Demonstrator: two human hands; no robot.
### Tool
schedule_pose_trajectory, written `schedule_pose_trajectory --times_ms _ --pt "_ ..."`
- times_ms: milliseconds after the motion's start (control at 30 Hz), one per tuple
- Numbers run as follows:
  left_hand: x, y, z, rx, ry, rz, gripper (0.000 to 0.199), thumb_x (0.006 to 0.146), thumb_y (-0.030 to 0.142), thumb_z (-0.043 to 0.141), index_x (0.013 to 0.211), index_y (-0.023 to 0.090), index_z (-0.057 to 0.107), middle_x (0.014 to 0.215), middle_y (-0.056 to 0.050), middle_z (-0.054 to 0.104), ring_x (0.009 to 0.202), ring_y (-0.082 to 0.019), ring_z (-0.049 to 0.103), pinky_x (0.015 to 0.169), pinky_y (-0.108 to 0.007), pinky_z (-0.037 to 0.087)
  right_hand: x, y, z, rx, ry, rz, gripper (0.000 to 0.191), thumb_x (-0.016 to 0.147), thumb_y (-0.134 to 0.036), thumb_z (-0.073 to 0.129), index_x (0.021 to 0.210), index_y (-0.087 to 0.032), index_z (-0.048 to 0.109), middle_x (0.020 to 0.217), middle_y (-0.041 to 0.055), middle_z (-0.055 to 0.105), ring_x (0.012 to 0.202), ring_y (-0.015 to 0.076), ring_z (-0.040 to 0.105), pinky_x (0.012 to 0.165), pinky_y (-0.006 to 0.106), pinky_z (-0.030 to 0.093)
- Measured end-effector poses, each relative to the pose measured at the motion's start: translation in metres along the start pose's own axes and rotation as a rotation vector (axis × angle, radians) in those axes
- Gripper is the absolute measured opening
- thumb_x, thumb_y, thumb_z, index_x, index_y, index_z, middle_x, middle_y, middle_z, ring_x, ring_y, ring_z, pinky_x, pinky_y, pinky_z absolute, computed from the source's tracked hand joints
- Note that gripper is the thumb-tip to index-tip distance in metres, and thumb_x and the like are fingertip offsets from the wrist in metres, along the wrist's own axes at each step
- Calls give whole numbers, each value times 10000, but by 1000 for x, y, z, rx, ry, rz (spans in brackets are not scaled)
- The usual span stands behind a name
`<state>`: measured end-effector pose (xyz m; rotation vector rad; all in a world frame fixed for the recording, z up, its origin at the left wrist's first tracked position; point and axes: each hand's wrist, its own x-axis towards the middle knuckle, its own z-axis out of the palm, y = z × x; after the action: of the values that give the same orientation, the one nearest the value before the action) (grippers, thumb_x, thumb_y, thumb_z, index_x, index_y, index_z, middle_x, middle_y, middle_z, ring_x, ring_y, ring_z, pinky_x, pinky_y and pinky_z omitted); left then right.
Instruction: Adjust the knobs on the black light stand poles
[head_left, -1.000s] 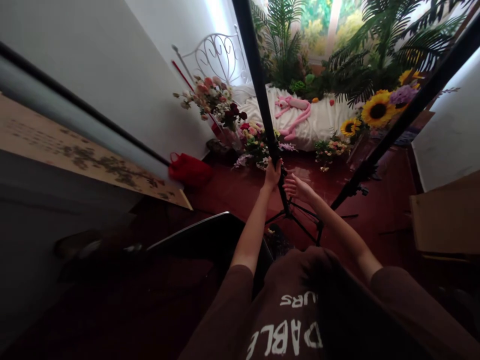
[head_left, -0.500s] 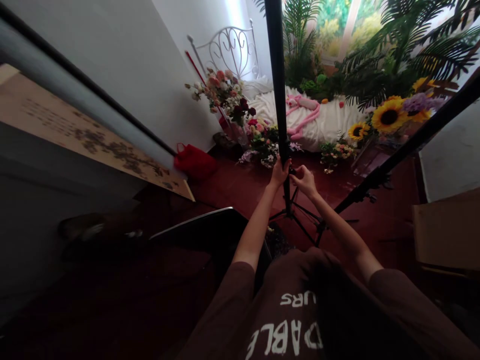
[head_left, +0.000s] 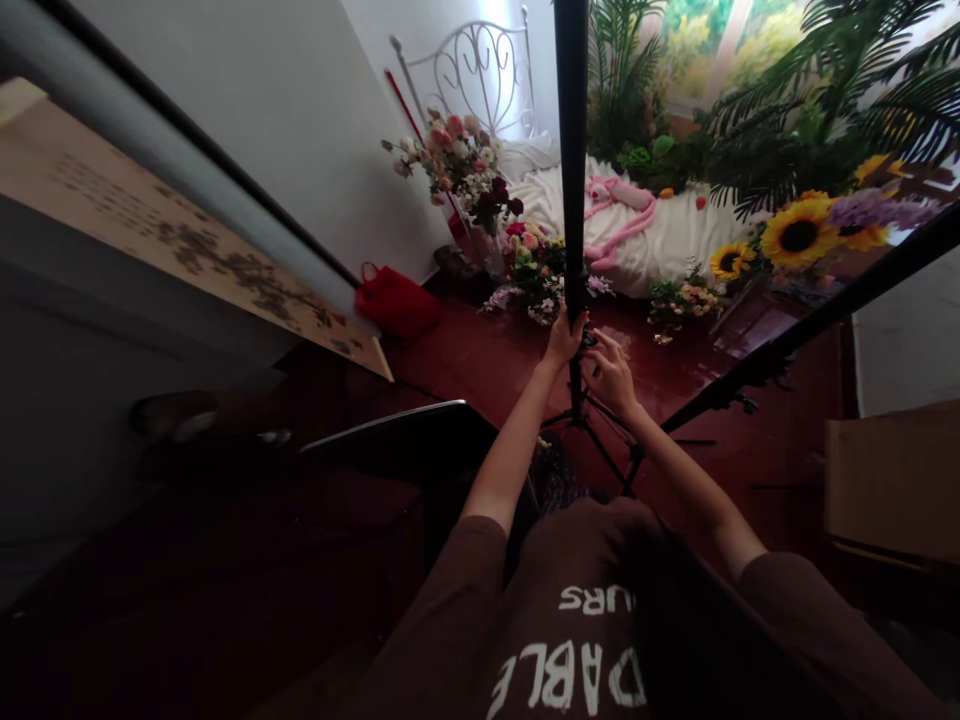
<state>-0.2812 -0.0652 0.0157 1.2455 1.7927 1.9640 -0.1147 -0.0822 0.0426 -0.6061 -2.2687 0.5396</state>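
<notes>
1. Black stand (head_left: 572, 150): directly ahead of the person, pole up, spread tripod legs (head_left: 600, 447) on the red floor (head_left: 472, 350).
2. Left hand (head_left: 564, 342): clamped round the pole, at the height of a small knob (head_left: 589, 338).
3. Right hand (head_left: 610, 378): fingers bent, at the knob on the pole's right side. Can't tell if they pinch it or only touch.
4. Handling, my read: stiff tube, fairly light for its length, smooth so it could slip in a loose grip. Long pole, so probably tippy if pushed high up. Best hold: full wrap near the knob, fingertips on the knob itself; keep skin off the joint.
5. Second stand (head_left: 814, 325): to the right, slanting across the view, no hand on it.
6. Beyond: flower bunch (head_left: 540, 270), white-draped bed (head_left: 682, 250), pink plush toy (head_left: 631, 198), sunflowers (head_left: 799, 237).
7. Sides: red bag (head_left: 396, 300) left, cardboard box (head_left: 892, 475) right.
</notes>
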Motion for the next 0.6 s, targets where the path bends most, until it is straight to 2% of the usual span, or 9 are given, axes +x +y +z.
schedule_pose_trajectory --times_ms 133,267,333,433,600 --pt "-1 -2 -1 18 -58 6 399 874 606 566 1056 253 598 884 -65 676 942 -204 666 919 -373 523 -5 4 7 60 -26 28 334 926 -243 528 1245 -220 626 1467 139 495 1367 268 460 1141 488 406" --pt "5 4 1 64 21 78 464 873 656 520 1059 238 594 967 -90 659 976 -219 654 940 -388 514 -10 4 10 106 -35 47 467 927 -240 501 1393 -225 522 1470 136 498 1375 266 456 1149 495 397" --pt "12 13 3 94 69 133 480 864 672 514 1035 230 593 981 -99 649 996 -228 648 955 -392 508 -11 4 8 117 -36 42 504 929 -244 494 1433 -220 482 1472 136 498 1373 260 461 1150 485 400" --pt "25 27 6 118 113 180 472 877 670 490 1011 228 582 904 -75 630 931 -208 653 935 -375 517 -12 3 3 130 -44 21 543 928 -222 472 1470 -196 439 1453 142 522 1357 248 483 1146 463 408" --pt "45 55 11 95 170 223 470 903 647 455 1069 218 552 845 -37 599 855 -165 659 872 -323 538 -11 1 -5 141 -45 46 580 915 -215 467 1491 -169 418 1383 147 588 1272 251 562 1094 443 464"
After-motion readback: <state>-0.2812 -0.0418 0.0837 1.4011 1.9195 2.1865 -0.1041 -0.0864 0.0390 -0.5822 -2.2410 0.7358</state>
